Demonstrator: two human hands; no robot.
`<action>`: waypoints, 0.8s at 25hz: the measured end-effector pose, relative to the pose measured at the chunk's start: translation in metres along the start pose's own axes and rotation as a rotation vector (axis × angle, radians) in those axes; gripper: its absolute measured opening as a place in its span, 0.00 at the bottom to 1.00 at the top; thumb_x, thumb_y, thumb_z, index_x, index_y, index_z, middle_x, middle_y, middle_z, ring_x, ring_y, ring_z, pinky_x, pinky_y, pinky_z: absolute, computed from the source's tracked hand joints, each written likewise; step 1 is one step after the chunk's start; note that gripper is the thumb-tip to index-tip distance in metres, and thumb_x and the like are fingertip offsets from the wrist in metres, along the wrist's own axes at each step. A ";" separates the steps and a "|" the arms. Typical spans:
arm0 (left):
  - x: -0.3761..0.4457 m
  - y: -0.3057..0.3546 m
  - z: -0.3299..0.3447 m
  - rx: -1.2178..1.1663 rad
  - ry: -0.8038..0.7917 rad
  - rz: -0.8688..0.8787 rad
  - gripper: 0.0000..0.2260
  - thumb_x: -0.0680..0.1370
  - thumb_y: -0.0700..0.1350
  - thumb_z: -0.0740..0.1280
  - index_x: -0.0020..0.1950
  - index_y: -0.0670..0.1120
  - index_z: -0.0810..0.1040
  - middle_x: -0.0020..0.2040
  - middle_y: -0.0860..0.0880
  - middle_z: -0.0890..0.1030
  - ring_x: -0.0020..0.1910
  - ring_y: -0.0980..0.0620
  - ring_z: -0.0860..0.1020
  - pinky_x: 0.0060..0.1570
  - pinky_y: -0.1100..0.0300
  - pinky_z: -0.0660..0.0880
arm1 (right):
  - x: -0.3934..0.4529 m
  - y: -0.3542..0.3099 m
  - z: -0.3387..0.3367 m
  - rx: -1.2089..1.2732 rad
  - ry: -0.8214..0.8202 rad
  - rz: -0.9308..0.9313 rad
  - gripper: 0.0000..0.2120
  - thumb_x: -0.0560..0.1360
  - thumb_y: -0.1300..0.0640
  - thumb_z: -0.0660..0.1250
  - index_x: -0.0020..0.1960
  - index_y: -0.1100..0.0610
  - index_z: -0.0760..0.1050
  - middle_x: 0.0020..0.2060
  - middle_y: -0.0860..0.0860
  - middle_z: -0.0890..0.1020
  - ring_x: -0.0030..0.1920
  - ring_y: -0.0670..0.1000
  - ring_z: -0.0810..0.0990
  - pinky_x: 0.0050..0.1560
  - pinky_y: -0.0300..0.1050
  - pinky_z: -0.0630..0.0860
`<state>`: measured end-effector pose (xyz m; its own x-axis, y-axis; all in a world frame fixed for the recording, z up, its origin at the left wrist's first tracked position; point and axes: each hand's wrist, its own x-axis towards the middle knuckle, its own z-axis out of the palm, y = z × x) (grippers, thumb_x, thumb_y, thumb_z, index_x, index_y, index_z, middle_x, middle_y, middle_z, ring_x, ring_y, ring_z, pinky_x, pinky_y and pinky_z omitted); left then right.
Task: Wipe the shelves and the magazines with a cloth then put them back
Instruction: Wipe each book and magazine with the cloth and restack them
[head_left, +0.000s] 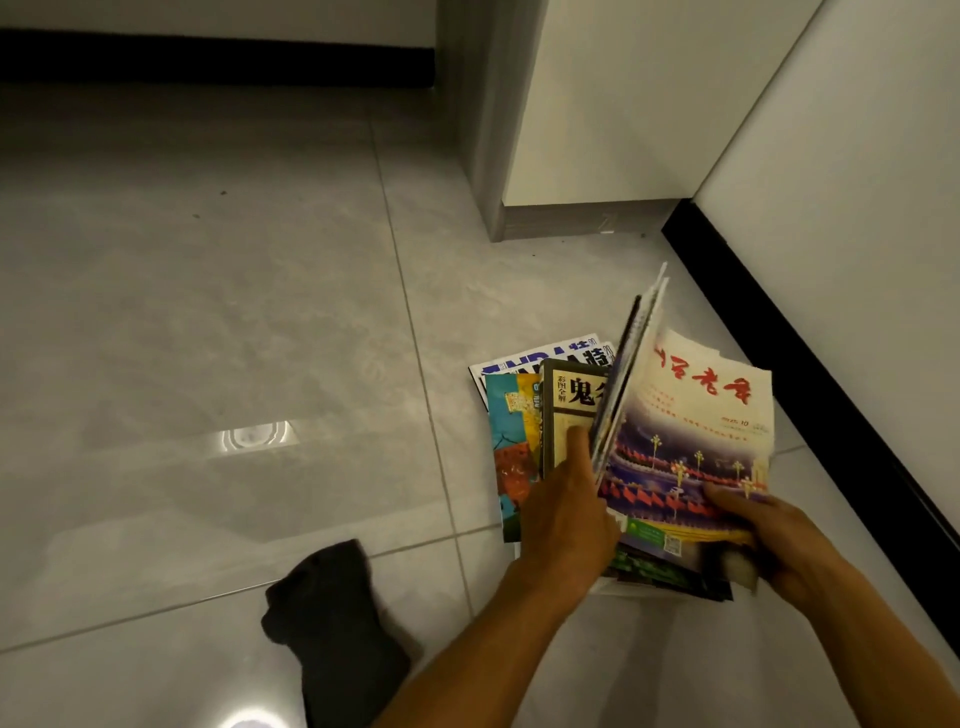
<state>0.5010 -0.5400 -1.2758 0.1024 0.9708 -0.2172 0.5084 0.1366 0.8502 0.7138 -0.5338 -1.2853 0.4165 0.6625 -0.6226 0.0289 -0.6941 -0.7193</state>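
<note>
Both hands down at a fanned pile of glossy paper magazines (524, 441) on the grey tiled floor (208, 312), in the corner by the black skirting board (831, 389) and a white cabinet (597, 104).

R hand (774, 540) grips the near edge of the white-and-purple magazine w/ red title characters (696, 431): thumb on the cover, fingers curled under, out of sight. It's tilted up off the pile, long axis running away from the person toward the skirting.

L hand (566, 514) presses against a thin upright bundle of magazines seen edge-on (623, 374), fingers mostly hidden behind it; cannot tell if they wrap it or just push flat. The bundle stands between the two hands, leaning right against the red-title mag.

Rest of the pile lies flat just left of the L hand: dark cover w/ big black characters on top, blue/orange one and white ones below.

Dark grey crumpled cloth (332, 623) lies on the floor, down-left of the pile, well apart from both hands, nearer the L arm. Neither hand holds it.

Judgement: sorting/picking mags; wiping next would call for the L hand reaching back-left for the cloth. Covers look slick, thin, floppy, so the fanned mags could slide.
</note>
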 end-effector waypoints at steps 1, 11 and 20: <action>0.001 -0.002 -0.003 -0.045 -0.012 -0.036 0.30 0.77 0.41 0.67 0.73 0.54 0.54 0.67 0.49 0.71 0.63 0.50 0.74 0.58 0.51 0.77 | -0.003 -0.001 0.000 -0.025 0.007 -0.010 0.24 0.62 0.53 0.76 0.55 0.59 0.76 0.45 0.59 0.84 0.45 0.61 0.84 0.48 0.56 0.80; -0.018 -0.036 -0.046 -0.609 -0.192 -0.302 0.24 0.67 0.41 0.77 0.59 0.54 0.73 0.53 0.53 0.82 0.51 0.56 0.81 0.54 0.55 0.79 | -0.063 0.020 0.041 -0.683 0.214 -0.460 0.20 0.71 0.54 0.74 0.60 0.54 0.74 0.51 0.54 0.82 0.41 0.50 0.74 0.46 0.48 0.73; -0.095 -0.060 -0.144 -0.590 -0.187 -0.041 0.23 0.71 0.34 0.73 0.60 0.52 0.72 0.53 0.50 0.83 0.53 0.52 0.82 0.49 0.57 0.80 | -0.079 0.004 0.084 0.184 -0.397 -0.198 0.42 0.56 0.44 0.82 0.67 0.50 0.69 0.58 0.54 0.81 0.57 0.59 0.80 0.44 0.55 0.81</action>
<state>0.3380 -0.6116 -1.2372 0.2684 0.9185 -0.2903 -0.0377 0.3111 0.9496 0.6047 -0.5651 -1.2643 0.0394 0.8581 -0.5120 -0.1038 -0.5061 -0.8562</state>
